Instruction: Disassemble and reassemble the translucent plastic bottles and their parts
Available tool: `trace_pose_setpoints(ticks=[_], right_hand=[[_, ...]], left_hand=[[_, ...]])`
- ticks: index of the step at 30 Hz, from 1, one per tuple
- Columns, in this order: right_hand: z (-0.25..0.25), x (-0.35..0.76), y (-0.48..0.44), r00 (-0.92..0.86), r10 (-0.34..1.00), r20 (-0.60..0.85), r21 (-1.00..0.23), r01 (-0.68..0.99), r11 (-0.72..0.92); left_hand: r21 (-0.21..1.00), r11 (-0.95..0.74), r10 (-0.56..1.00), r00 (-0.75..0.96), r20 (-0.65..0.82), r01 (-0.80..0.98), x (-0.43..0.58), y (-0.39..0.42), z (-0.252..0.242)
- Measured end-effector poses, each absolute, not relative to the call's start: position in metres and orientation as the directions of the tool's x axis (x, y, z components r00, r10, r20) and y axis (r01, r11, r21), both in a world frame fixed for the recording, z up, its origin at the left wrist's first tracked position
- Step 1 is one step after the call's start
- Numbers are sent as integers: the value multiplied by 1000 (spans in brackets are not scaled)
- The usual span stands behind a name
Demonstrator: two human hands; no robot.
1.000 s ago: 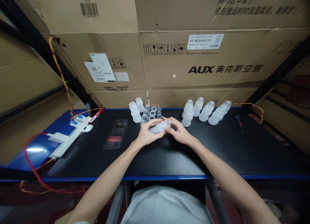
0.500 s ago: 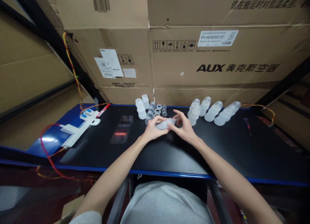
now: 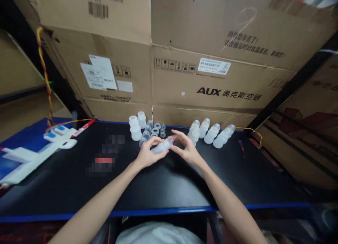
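A frosted white baby bottle lies tilted between my hands, its clear teat end pointing right. My left hand is closed around the bottle's body. The thumb and a finger of my right hand pinch at the teat end, while the index finger is raised off it. Just behind my left hand are clear teats, white collar rings and small clear discs. Two open bottles stand left of these parts. Past my right hand, several bottles with clear tops stand grouped.
A white power strip with wires and a red marker lies at the left of the black table. To the right lies a small screwdriver. Large cardboard walls off the back. A pixelated patch covers something left of centre.
The head view has shifted, so the whole scene sits further left and lower. Both hands keep the same bottle, with little change in their hold.
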State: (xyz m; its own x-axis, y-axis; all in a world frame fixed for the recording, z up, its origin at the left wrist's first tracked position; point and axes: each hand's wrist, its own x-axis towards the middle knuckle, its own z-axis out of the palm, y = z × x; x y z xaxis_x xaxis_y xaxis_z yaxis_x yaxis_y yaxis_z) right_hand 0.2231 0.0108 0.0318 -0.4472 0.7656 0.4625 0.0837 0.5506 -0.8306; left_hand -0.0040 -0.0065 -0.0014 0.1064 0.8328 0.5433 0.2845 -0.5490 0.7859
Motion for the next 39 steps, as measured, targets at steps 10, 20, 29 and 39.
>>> trace_pose_setpoints(ticks=[10,20,29,39], right_hand=[[41,230,8,-458,714,530,-754,132,644],[31,223,5,-376,809,452,-725,374,579],[36,219,0,-323,876,358,-713,511,480],[31,215,5,-204,975,88,-899,405,166]], left_hand=[[754,-613,790,195,581,237,-3,-11,4],[579,-729,682,312,662,366,-4,-13,-5],[318,-859,476,399,784,401,3,-14,-7],[119,-904,313,446,838,410,6,-12,-5]])
